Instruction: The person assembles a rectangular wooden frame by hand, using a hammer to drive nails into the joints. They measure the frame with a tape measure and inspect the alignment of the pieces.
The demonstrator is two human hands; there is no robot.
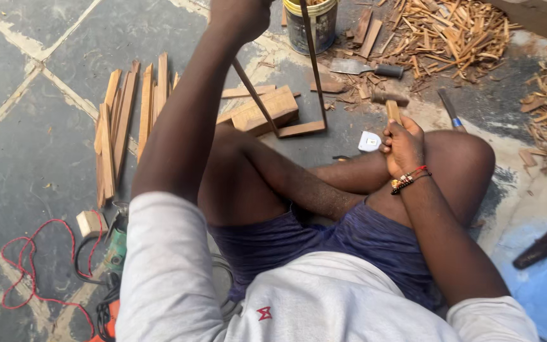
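Head view, left hand (238, 16) grip around two wooden strips (311, 57), right hand (403, 149) grip holding one wooden piece (393, 111).

The person wears a white short-sleeved shirt (324, 304) with a small red mark on the front and dark blue-purple shorts (324, 237). A band of red, black and yellow beads (409, 180) circles the right wrist. Arms and legs are bare.

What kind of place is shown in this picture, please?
Probably an informal woodworking spot on an outdoor paved floor. Cut wooden slats lie in a row, a heap of wood offcuts covers the ground, and a chisel lies nearby. The right hand grips a wooden handle.
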